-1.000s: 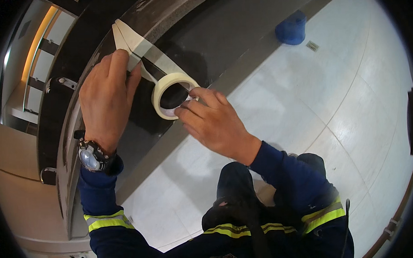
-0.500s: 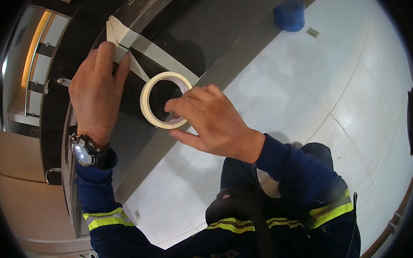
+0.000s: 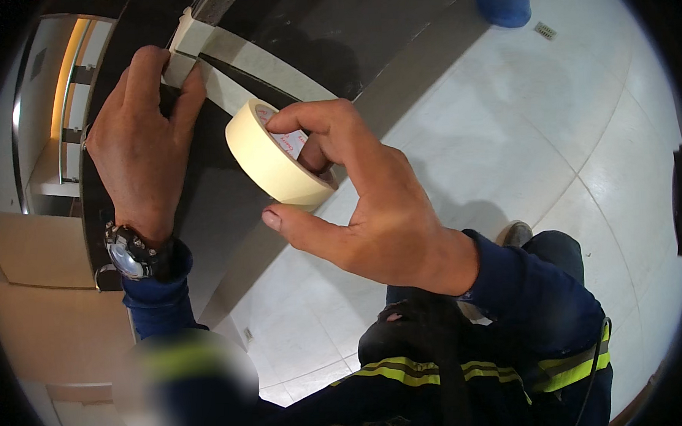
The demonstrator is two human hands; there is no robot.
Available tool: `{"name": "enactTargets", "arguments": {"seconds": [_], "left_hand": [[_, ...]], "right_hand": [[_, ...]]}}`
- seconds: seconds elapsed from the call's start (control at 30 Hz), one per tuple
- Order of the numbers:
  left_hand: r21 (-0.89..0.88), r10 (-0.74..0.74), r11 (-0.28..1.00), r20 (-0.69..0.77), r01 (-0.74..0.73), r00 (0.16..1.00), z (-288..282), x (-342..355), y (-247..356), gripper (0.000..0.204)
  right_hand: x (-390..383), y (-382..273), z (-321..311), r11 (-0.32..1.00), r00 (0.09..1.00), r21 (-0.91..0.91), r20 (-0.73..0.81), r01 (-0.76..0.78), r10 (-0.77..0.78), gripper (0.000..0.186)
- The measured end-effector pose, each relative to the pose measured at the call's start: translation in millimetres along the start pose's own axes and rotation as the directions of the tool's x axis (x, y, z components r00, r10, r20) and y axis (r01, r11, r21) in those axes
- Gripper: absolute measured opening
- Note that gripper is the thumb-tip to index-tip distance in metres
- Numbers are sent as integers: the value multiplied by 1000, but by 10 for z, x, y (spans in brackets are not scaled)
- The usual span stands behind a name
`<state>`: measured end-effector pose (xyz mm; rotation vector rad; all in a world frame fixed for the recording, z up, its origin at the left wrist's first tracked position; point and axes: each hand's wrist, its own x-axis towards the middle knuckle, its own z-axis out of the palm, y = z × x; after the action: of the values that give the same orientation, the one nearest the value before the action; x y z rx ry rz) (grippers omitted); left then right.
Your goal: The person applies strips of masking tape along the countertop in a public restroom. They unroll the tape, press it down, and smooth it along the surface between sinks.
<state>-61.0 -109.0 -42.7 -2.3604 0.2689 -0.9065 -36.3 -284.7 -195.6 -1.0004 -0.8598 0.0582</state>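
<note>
A cream roll of masking tape (image 3: 270,161) hangs from my right hand (image 3: 390,211), whose fingers hook into its core while the thumb stays apart below the rim. From the roll a tape strip (image 3: 225,87) runs up and left to my left hand (image 3: 142,145). There the thumb and forefinger pinch the strip's end against or close to the edge of a dark glossy panel (image 3: 202,162); exact contact is hidden. Beside it, another pale tape band (image 3: 281,69) lies along the dark surface, meeting the pinched strip near the upper left corner.
A blue rounded container (image 3: 504,2) stands on the pale tiled floor (image 3: 504,107), with a small floor drain (image 3: 545,30) near it. Lit shelving with a rail (image 3: 64,111) lies at far left. My shoe (image 3: 518,234) rests on the tiles.
The roll has tilted, so its outer face now shows more than its open side. My right hand has come closer to view and its thumb has swung lower. The left hand keeps its pinch.
</note>
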Motion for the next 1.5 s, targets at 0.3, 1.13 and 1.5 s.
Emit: {"name": "enactTargets", "arguments": {"seconds": [0.3, 1.13, 1.5], "left_hand": [[91, 63, 994, 23, -65, 998, 21, -40, -31, 29], [-43, 2, 999, -46, -4, 999, 57, -86, -82, 42], [6, 41, 999, -86, -40, 995, 107, -133, -138, 43]], "right_hand": [[14, 163, 65, 999, 998, -15, -52, 32, -33, 65], [29, 151, -54, 993, 991, -28, -63, -117, 115, 44], [-131, 343, -289, 890, 909, -193, -22, -413, 417, 40]]}}
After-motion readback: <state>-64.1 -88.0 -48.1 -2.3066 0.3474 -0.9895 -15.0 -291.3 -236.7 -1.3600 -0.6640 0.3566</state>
